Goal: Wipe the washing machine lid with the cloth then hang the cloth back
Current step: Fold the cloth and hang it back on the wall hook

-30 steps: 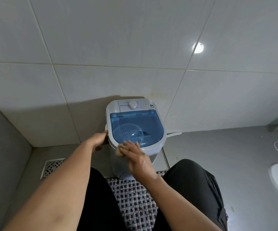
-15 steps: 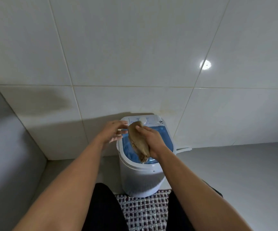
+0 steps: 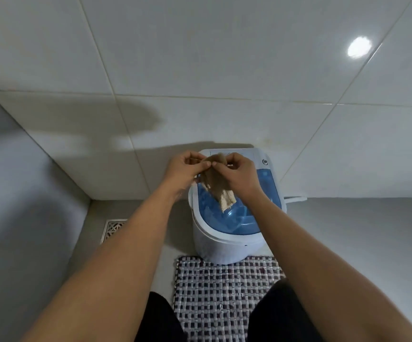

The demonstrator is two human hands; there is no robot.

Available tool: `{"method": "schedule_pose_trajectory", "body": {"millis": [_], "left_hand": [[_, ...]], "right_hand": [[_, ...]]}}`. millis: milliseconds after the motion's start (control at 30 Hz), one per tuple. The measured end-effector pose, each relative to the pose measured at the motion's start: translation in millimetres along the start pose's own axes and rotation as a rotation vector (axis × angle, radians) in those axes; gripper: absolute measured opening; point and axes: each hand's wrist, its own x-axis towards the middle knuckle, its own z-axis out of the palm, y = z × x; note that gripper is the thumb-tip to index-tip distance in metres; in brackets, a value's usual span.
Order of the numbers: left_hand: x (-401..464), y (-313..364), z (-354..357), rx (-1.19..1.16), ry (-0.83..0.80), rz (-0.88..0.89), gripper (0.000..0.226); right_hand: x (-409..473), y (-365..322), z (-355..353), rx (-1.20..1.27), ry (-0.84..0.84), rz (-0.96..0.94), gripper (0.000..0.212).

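Observation:
A small white washing machine (image 3: 227, 248) stands on the floor against the tiled wall, its translucent blue lid (image 3: 239, 218) closed. Above the lid's far end I hold a tan ribbed cloth (image 3: 218, 187) in the air; it hangs down from my fingers. My left hand (image 3: 185, 172) pinches its top edge from the left and my right hand (image 3: 239, 177) pinches it from the right, thumbs nearly touching. The hands and cloth hide most of the machine's control panel.
A checked woven mat (image 3: 224, 292) lies in front of the machine, between my knees. A metal floor drain (image 3: 113, 229) sits at the left by the corner. A white hose (image 3: 296, 199) sticks out to the machine's right. Grey floor spreads right.
The cloth has come up off the lid's near edge. My left hand left the machine's side and joined the right hand on the cloth, which now hangs between both hands.

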Motion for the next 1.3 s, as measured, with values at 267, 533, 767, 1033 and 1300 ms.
{"method": "schedule_pose_trajectory", "body": {"millis": [267,533,767,1033,1300], "left_hand": [[-53.9,142.3,-8.0,0.261,0.091,0.036,0.011],[-132.7,384.5,-36.4,0.312,0.022,-0.052,0.012],[-200.0,568.8,-74.5,0.499,0.084,0.219,0.008],[-254.5,702.8,-119.3,0.621,0.34,0.528,0.011],[-256.9,733.7,-164.1,0.848,0.412,0.711,0.037]], "right_hand": [[-11.7,-134.7,-39.5,0.025,-0.194,0.057,0.039],[-10.9,-366.3,-98.4,-0.248,-0.362,0.035,0.028],[-5.5,-557.0,-113.1,-0.185,-0.446,-0.125,0.024],[2.3,-710.3,-113.4,-0.13,-0.407,-0.355,0.024],[36.5,-760.9,-79.1,-0.04,-0.399,-0.468,0.023]]}}
